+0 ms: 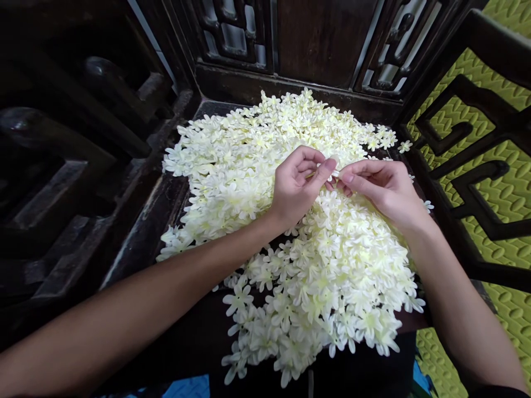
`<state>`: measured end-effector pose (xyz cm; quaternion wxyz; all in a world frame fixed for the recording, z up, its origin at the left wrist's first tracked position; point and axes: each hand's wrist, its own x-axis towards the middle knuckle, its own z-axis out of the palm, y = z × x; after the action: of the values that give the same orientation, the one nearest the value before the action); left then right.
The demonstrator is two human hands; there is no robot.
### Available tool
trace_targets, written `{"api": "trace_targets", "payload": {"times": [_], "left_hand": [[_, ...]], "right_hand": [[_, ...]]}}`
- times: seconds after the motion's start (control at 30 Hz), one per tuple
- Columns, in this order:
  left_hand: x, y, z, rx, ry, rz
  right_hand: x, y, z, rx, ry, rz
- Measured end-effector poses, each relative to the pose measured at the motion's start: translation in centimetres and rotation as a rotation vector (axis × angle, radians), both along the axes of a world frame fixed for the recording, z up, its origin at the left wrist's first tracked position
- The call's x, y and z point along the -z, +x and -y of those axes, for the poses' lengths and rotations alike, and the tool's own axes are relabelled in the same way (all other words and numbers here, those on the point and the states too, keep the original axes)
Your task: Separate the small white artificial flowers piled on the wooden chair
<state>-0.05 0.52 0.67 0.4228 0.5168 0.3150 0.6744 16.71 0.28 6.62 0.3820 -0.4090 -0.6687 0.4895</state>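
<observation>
Pinched between your left hand (301, 179) and right hand (384, 185) you have a small white piece (334, 173), mostly covered, its exact shape unclear. Below your hands spreads a heap of small white, pale-yellow-tinged, artificial-looking flowers (232, 188), thin-petalled, overlapping, facing various ways. It reaches beyond your hands, left of them, and back toward you.

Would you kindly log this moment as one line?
left hand: pinching small white piece | right hand: pinched close beside it, hold unclear | beneath: heaped pale flowers | right side: green mat
</observation>
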Motion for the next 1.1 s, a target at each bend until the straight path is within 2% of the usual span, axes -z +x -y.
{"api": "trace_targets", "payload": {"times": [0.13,0.4,1.1], "left_hand": [[0.07,0.01,-0.04,-0.047,0.054,-0.039],[0.34,0.04,-0.08,0.029,0.095,-0.059],[0.34,-0.02,-0.11,0.01,0.113,-0.106]], "right_hand": [[-0.15,-0.07,0.38,0.008,-0.01,0.05],[-0.37,-0.16,0.43,-0.007,0.038,-0.023],[-0.14,0.14,0.41,0.01,0.018,0.002]]}}
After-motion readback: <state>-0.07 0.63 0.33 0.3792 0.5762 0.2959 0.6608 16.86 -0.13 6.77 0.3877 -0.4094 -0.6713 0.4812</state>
